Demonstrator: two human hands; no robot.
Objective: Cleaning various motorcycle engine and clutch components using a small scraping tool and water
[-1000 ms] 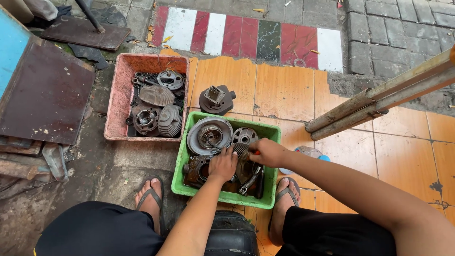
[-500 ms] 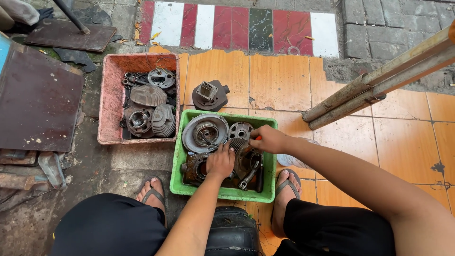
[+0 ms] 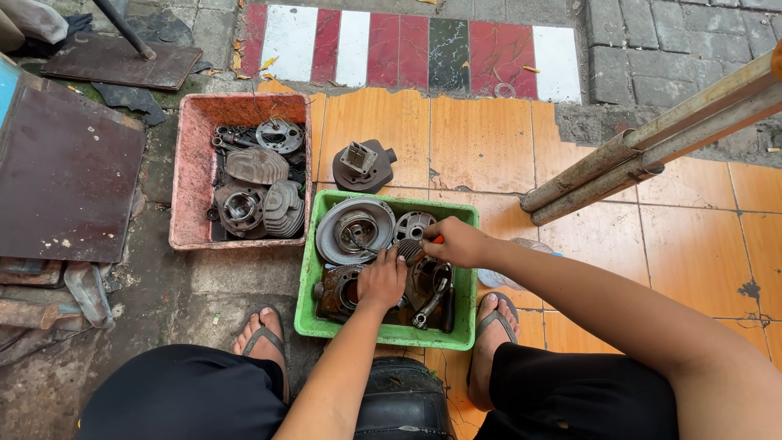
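The green tray [image 3: 309, 269] sits on the floor between the person's feet, at the centre of the view, filled with greasy metal engine parts. The left hand [image 3: 381, 279] rests palm down on the parts in the middle of the tray, fingers curled loosely; whether it grips any part cannot be told. The right hand [image 3: 452, 242] is at 1 o'clock from the left hand, just beside it, fingers pinched shut around a small tool with an orange handle [image 3: 437, 239]. A round metal disc [image 3: 354, 230] lies in the tray at 11 o'clock from the left hand.

A dark engine piece [image 3: 362, 165] stands alone on the orange floor tiles [image 3: 481, 138] at 12 o'clock from the tray. A pink tray [image 3: 191, 163] at 10 o'clock holds finned cylinder parts. Two metal pipes [image 3: 643, 155] lie slanted at 2 o'clock, well apart from the hands. A rusty metal sheet [image 3: 65, 171] lies at 9 o'clock.
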